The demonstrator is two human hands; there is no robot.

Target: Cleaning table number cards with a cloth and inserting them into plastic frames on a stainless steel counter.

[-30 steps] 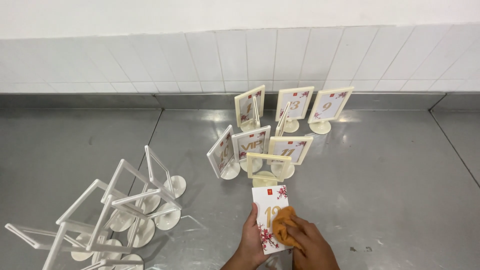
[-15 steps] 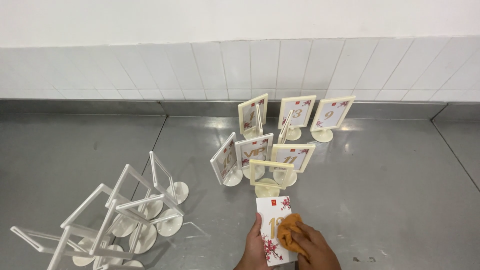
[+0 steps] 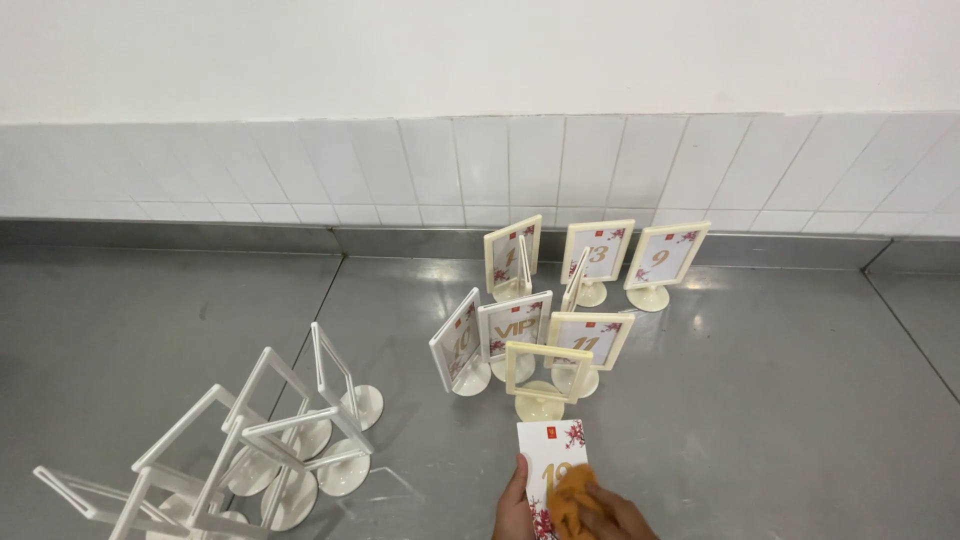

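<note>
Down low, left hand [image 3: 514, 503] grips a white card [image 3: 548, 462] while right hand [image 3: 612, 515] presses an orange cloth [image 3: 572, 497] on it.

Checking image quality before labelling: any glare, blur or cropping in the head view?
Head view: soft overhead glare on the steel counter near the back wall; stands sharp, faint shadows. The white card, orange cloth, left hand and right hand are cropped at the bottom edge; slight wide-angle bowing along the tile line.

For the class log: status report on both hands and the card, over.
Left hand holds the white card by its edge. Right hand presses an orange cloth on it. Empty frame stands just beyond; nothing in the way.
</note>
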